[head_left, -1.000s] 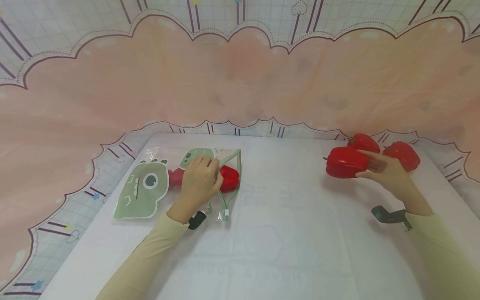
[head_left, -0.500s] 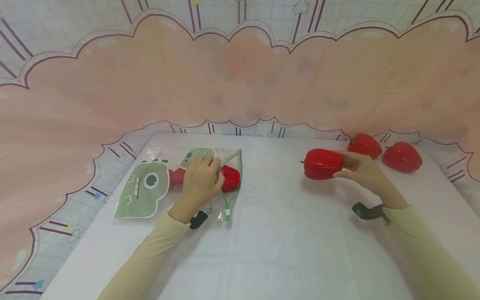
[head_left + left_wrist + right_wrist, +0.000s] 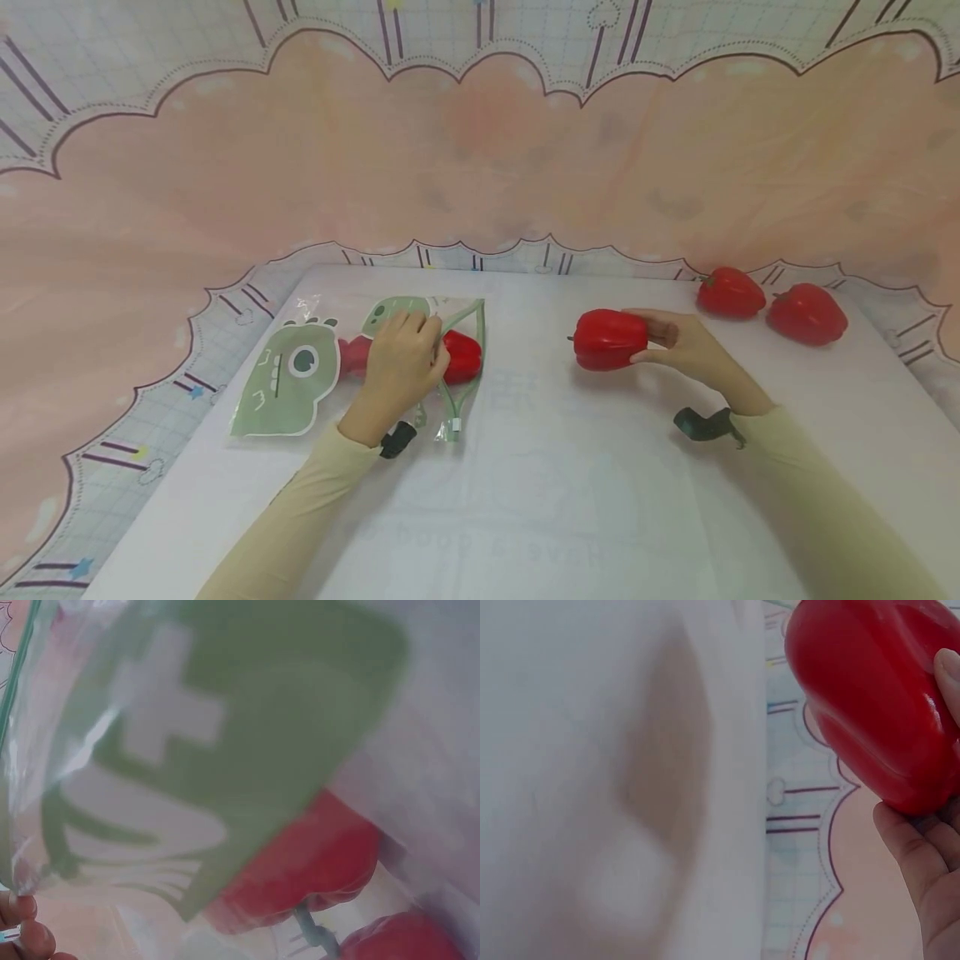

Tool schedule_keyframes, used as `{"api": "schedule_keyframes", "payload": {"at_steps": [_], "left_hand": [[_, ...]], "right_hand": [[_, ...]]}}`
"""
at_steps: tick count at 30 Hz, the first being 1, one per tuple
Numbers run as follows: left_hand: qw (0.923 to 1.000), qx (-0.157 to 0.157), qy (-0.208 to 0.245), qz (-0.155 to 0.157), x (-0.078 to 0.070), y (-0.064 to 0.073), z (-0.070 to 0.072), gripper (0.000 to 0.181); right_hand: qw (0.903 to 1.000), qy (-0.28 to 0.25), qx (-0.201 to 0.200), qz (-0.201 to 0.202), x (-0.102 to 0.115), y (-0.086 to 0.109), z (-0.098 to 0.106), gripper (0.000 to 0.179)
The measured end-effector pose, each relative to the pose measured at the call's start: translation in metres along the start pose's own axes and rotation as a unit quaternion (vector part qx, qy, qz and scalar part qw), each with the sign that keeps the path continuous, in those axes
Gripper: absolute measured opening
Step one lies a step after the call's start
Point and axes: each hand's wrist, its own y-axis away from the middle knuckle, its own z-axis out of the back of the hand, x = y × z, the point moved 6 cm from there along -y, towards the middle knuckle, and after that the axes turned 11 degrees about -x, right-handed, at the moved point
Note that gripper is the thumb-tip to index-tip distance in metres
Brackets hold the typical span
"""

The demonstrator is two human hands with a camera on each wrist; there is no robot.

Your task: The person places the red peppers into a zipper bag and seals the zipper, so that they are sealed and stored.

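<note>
My right hand [image 3: 678, 346] grips a red bell pepper [image 3: 609, 340] by its blunt end and holds it just above the table, stem pointing left. In the right wrist view the thumb and fingers sit around that pepper [image 3: 877, 697]. On the left, my left hand [image 3: 402, 358] pinches the upper film of a clear zip bag [image 3: 281, 383] printed with green cartoon figures. A red pepper [image 3: 461, 357] lies inside, near the bag's green-edged mouth. More red shows through the film left of the hand. Inside the bag, the left wrist view has two red peppers [image 3: 300, 862], one with a green stem.
Two more red bell peppers [image 3: 806, 314] lie side by side at the table's far right corner. A white sheet covers the table [image 3: 540, 483]. Behind it hangs a peach patterned cloth [image 3: 480, 167]. Dark straps with camera mounts hang at both wrists.
The right hand has carried its bell pepper leftward and slightly nearer, away from the two peppers at the back right. My left hand and the bag have stayed in place.
</note>
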Motion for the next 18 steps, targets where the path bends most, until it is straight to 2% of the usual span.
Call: {"api": "schedule_keyframes", "payload": {"at_steps": [11,18], "left_hand": [[1.0000,0.000,0.001,0.000,-0.002,0.000,-0.001,0.007],[1.0000,0.001,0.000,0.004,-0.001,0.000,-0.002,0.006]], "right_hand": [[0.9988,-0.037,0.031,0.012,0.011,-0.011,-0.027,0.068],[0.9980,-0.049,0.036,0.019,0.017,-0.021,-0.045,0.068]]}}
